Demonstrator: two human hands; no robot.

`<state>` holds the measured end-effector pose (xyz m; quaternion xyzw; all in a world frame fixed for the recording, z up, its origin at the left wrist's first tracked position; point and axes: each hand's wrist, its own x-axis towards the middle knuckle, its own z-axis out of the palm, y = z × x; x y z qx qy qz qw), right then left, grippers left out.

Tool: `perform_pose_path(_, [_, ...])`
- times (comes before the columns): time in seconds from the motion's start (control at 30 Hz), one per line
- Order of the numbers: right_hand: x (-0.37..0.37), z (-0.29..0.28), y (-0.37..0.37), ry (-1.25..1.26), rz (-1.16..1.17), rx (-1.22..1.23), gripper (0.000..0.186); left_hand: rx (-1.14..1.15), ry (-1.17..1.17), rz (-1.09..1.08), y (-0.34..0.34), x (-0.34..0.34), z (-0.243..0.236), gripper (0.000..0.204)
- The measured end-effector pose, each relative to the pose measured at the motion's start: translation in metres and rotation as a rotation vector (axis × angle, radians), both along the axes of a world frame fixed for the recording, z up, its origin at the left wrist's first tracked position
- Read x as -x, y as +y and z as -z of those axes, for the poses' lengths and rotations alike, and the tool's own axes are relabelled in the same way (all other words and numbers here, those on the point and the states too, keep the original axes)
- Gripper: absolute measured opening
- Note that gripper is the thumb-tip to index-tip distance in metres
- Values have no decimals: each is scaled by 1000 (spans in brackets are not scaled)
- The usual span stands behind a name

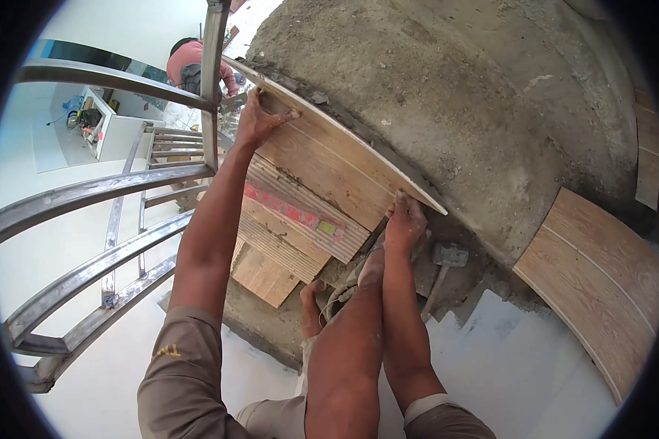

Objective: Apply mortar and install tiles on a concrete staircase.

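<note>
A long wood-look tile (329, 157) with grooved lines leans along the edge of the rough cement step (432, 110), its pale upper edge slanting down to the right. My left hand (260, 123) grips the tile's far left end, thumb spread across its face. At the near right end, my right hand (405, 223) is closed on the lower corner. Below the tile lie wood-look steps with ribbed strips (337, 252), one bearing a red printed band (278, 205). My bare leg (348, 358) stands between my arms, and a rubber mallet (450, 254) rests beside my right hand.
A bare metal railing (117, 183) curves along the left. Beyond it, a person in a red top (187, 58) bends down near a white cabinet (128, 135). More wood-look tiles (593, 278) lie at the right, next to a white splashed surface (505, 358).
</note>
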<state>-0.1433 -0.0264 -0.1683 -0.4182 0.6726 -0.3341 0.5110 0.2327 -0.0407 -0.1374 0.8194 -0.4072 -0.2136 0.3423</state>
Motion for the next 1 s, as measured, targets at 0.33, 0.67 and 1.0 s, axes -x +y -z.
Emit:
perform_pose_path(0.33, [13,-32,11,-228,-50,-96,40,20,49,-61,6,-5,1,115])
perform_pose_path(0.67, [149,-59,101,781,-235,113,58,98,6,-49,6,1,6,122])
perform_pose_path(1.0, [205,-17,122,904,-349,-10,44,-55,-35,-30,4,-5,-15,122])
